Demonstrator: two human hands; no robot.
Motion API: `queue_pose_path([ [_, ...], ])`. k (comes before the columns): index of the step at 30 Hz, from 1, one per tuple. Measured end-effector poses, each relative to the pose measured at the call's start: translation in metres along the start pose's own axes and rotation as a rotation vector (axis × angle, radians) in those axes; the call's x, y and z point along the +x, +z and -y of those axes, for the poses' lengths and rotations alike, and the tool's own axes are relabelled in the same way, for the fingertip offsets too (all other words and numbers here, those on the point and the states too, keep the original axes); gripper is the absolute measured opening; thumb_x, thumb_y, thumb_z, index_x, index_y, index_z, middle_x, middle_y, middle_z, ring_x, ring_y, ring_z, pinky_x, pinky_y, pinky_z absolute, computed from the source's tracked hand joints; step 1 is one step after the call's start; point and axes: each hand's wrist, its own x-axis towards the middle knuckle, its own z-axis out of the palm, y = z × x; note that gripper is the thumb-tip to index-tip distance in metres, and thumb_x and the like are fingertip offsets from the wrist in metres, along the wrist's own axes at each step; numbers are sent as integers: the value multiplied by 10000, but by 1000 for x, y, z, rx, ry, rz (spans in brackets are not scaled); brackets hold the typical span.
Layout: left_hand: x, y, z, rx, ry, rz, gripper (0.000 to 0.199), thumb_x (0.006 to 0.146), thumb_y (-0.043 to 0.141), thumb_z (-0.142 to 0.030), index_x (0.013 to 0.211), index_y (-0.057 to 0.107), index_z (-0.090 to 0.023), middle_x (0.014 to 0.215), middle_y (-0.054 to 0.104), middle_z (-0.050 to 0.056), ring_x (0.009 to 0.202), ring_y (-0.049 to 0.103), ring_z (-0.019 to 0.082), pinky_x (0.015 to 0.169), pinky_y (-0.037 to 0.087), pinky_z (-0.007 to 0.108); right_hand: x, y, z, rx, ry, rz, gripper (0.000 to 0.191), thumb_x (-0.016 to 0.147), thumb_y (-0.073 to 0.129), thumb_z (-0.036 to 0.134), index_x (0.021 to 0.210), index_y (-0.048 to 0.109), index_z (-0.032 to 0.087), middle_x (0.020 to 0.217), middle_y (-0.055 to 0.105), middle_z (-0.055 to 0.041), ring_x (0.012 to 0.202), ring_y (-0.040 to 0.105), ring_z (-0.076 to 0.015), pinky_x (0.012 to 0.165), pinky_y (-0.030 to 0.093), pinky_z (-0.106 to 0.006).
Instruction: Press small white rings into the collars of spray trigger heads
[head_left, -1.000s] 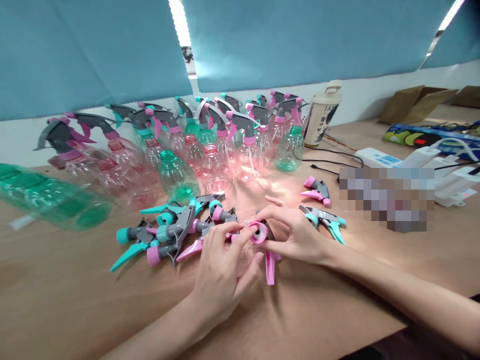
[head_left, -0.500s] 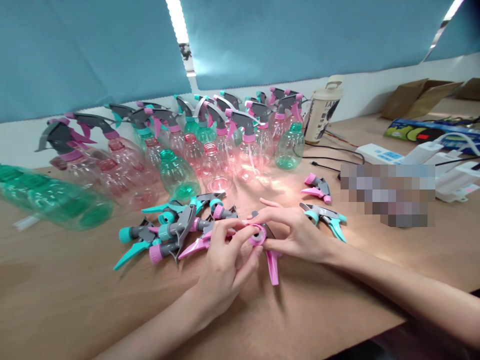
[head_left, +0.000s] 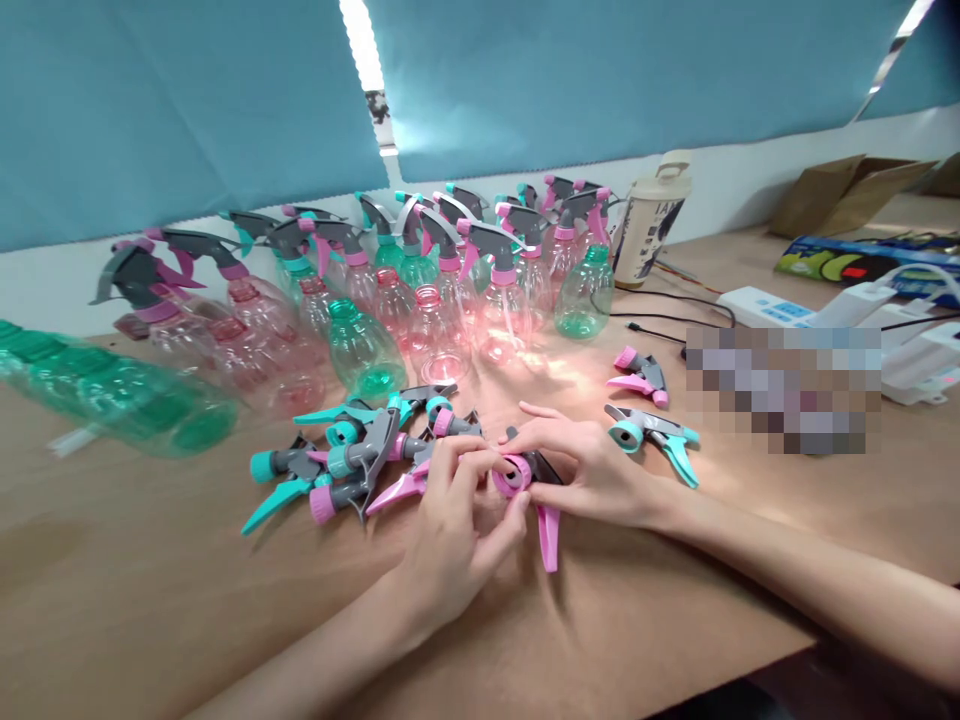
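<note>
1. Hands: the left hand (head_left: 454,525) grips the pink collar of a grey spray head (head_left: 512,475) between thumb and fingers. The right hand (head_left: 589,465) grips the same part by its grey body, fingers curled.
2. Pose: both forearms enter from the near edge, left and right, and converge above the counter (head_left: 600,640). Both palms are turned inward.
3. Workpiece position: the spray head lies between the two hands, in contact with both. The collar opening faces the camera; the pink trigger points toward the near edge.
4. Adjacent parts, left: a pile of loose spray heads (head_left: 367,455), teal and pink with grey bodies, lies just beside the left hand.
5. Adjacent parts, right: a pink-and-grey spray head (head_left: 643,376) and a teal-and-grey spray head (head_left: 656,437) lie near the right hand.
6. Containers, front: a green bottle (head_left: 367,355), a pink bottle (head_left: 439,345) and a second green bottle (head_left: 583,300) stand with open necks.
7. Containers, fitted: pink and green transparent bottles carry spray heads behind these. One pink-collared bottle (head_left: 504,325) contains a dip tube.
8. Containers, far left: green bottles (head_left: 120,395) form a blurred row.
9. Periphery, right: a lidded tumbler (head_left: 649,230), a power strip (head_left: 765,305) and an opened cardboard box (head_left: 840,200).
</note>
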Motion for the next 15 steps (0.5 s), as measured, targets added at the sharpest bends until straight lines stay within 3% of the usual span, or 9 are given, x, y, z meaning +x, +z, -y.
queue_pose_path([
  [7, 5, -4, 6, -47, -6, 78, 57, 896, 458, -185, 856, 498, -182, 873, 494, 34, 784, 507, 152, 683, 460, 280, -1, 0, 2, 46, 41, 36, 314, 784, 675, 273, 1089, 619, 224, 974, 700, -6, 841, 669, -164, 1095, 303, -507],
  [15, 8, -5, 12, 57, 163, 111, 100, 799, 468, -87, 857, 459, -168, 863, 487, 50, 775, 499, 162, 662, 454, 282, -1, -1, 0, 111, 89, 100, 310, 776, 692, 305, 1068, 639, 216, 935, 709, 4, 808, 671, -144, 1107, 295, -484],
])
